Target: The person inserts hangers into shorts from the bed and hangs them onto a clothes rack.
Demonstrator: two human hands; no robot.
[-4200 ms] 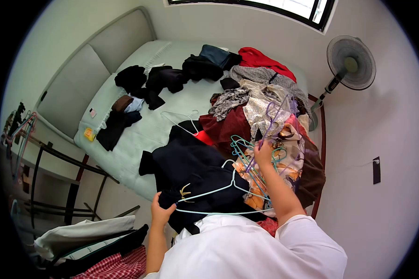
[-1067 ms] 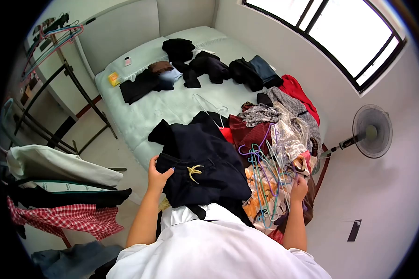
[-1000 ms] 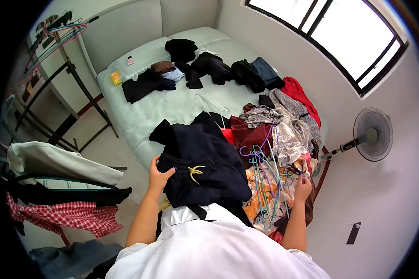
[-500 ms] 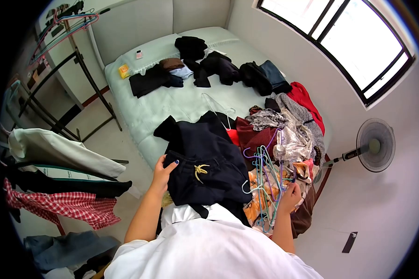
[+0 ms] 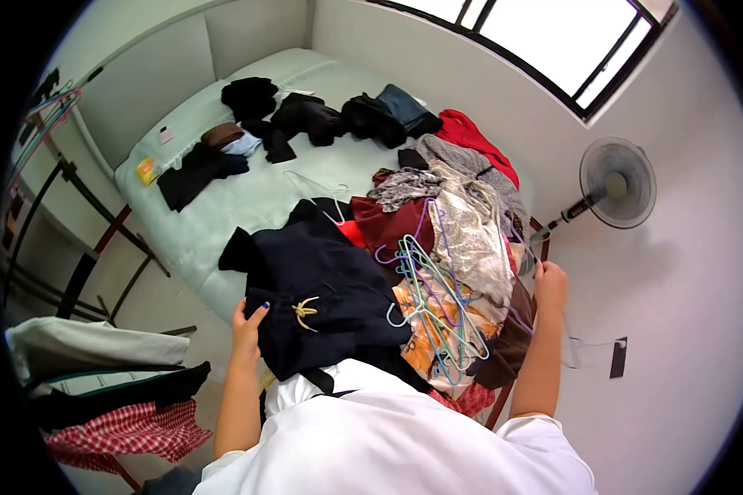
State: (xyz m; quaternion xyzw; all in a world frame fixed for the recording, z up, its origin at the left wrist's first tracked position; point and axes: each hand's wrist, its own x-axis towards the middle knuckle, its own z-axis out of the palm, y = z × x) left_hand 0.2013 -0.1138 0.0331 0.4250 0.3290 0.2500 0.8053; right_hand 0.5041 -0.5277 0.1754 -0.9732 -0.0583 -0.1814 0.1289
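My left hand [image 5: 248, 330] pinches the waistband edge of the dark navy garment [image 5: 330, 285], which has a yellow drawstring [image 5: 305, 313] and lies on the bed's near side. Raised at the right, my right hand [image 5: 551, 285] is closed on a thin purple hanger [image 5: 522, 318], partly hidden behind my forearm. Left of that hand, a bundle of teal and purple hangers [image 5: 446, 330] rests on an orange floral garment [image 5: 417, 351]. A white hanger [image 5: 338, 198] lies on the bed beyond the navy garment.
Mixed clothes [image 5: 470, 239] lie heaped along the bed's right side, with dark folded clothes [image 5: 309, 120] farther back. A standing fan [image 5: 617, 183] is by the right wall. On the left stand a black rack [image 5: 78, 186] and hanging clothes [image 5: 99, 351].
The view has turned, moving the bed leftward in frame. My right hand has moved up and right off the hanger bundle, now with a purple hanger. My left hand still holds the navy garment.
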